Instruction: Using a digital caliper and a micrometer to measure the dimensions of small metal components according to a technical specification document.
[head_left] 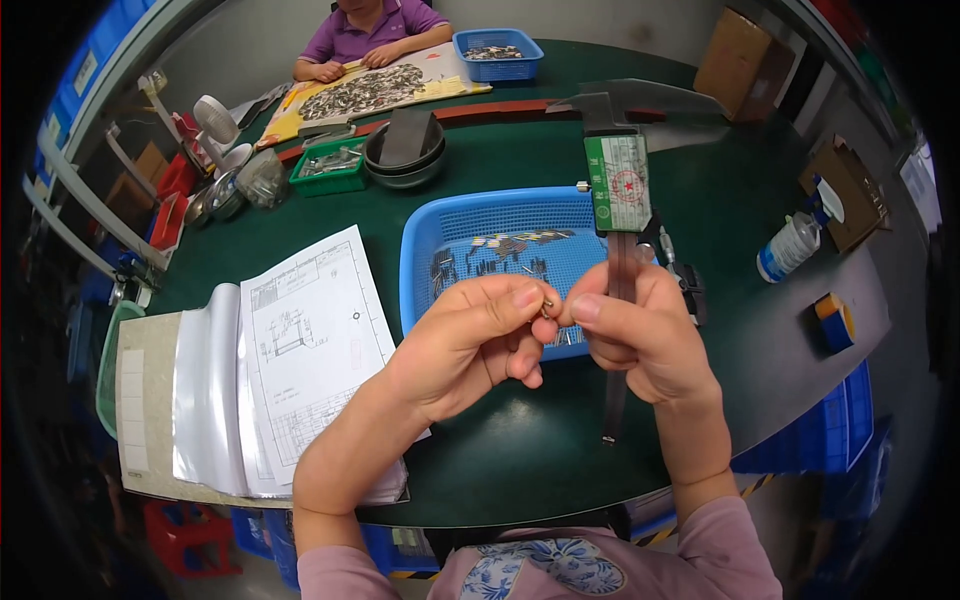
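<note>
My left hand (468, 335) pinches a small metal part (547, 308) between thumb and forefinger; its exact shape is too small to tell. Close beside it, my right hand (648, 340) is wrapped around the beam of a vernier caliper (612, 112). The caliper stands lengthwise, jaws pointing away from me, with a green and white label (620, 185) on it. The right thumb and fingertips almost meet the left fingertips. Beneath both hands sits a blue plastic basket (412, 250) holding many small metal pins, partly hidden by my hands.
An open binder with a technical drawing (320, 340) lies at left. Bowls (405, 165) and a green tray (330, 170) stand beyond. At right are a spray bottle (790, 248) and a yellow-blue block (834, 322). Across the table, a person (375, 35) handles parts near another blue basket (497, 65).
</note>
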